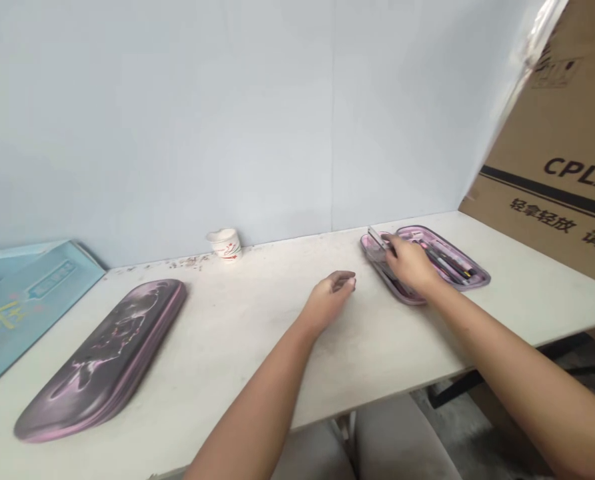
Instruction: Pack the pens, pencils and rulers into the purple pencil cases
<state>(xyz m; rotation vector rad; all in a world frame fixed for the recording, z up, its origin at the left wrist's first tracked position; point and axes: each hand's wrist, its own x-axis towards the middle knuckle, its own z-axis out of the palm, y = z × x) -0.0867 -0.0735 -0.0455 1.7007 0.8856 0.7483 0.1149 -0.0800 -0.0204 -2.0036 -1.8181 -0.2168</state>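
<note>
My right hand (410,261) is closed on a thin, flat, pale grey strip (376,237) that sticks up past the fingertips; its kind is not clear. The strip is over the left half of an open pencil case (480,283) with a pink lining and dark rim. Several pens (447,263) lie in the right half, and my hand and wrist hide part of the case. Left of the case, my left hand (329,298) hovers above or rests at the white table, loosely bent, with a gap between thumb and fingers and nothing visible in it.
A closed dark pencil case (110,350) with pink edges lies at the left. Behind it stand a paper cup (226,245) and scattered brown crumbs (192,262) by the wall. A light-blue box (32,300) is far left; a large cardboard carton (552,160) stands right.
</note>
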